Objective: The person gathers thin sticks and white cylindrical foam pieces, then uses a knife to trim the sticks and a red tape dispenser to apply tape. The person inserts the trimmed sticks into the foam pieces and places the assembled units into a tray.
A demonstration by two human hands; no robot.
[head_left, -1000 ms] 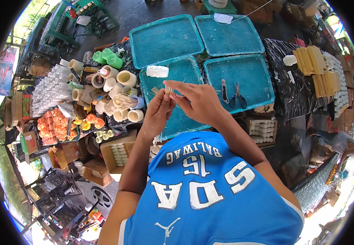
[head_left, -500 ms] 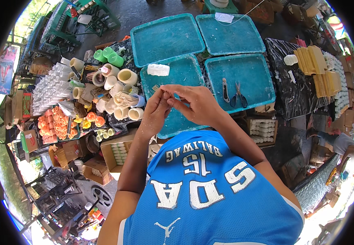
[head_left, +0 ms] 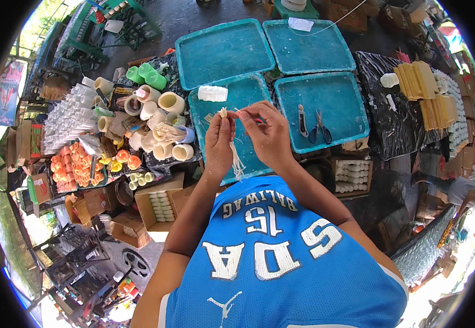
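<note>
My left hand [head_left: 219, 146] is closed around a bundle of cream strings [head_left: 237, 162]. Their gathered top end sticks up above the thumb, and the loose ends dangle below the hand. Beside it, my right hand [head_left: 270, 134] is pinched, its fingertips close to the bundle's top. A thin pale tip shows at those fingertips, and part of a small red thing [head_left: 259, 120] shows in the palm; its kind is hidden. Both hands are above the near left teal tray [head_left: 256, 87]. More cream strands [head_left: 209, 117] lie in that tray behind my left hand.
A white ribbed roll [head_left: 213, 93] lies in the same tray. Scissors [head_left: 320, 131] and a box cutter [head_left: 302, 120] rest in the tray to the right. Cream cylinders [head_left: 171, 102] and orange pieces [head_left: 76, 167] crowd the left; yellow slabs [head_left: 418, 79] are stacked right.
My hands have drawn apart from being pressed together. The string bundle now shows upright in my left hand, and a bit of red has come into sight in the right.
</note>
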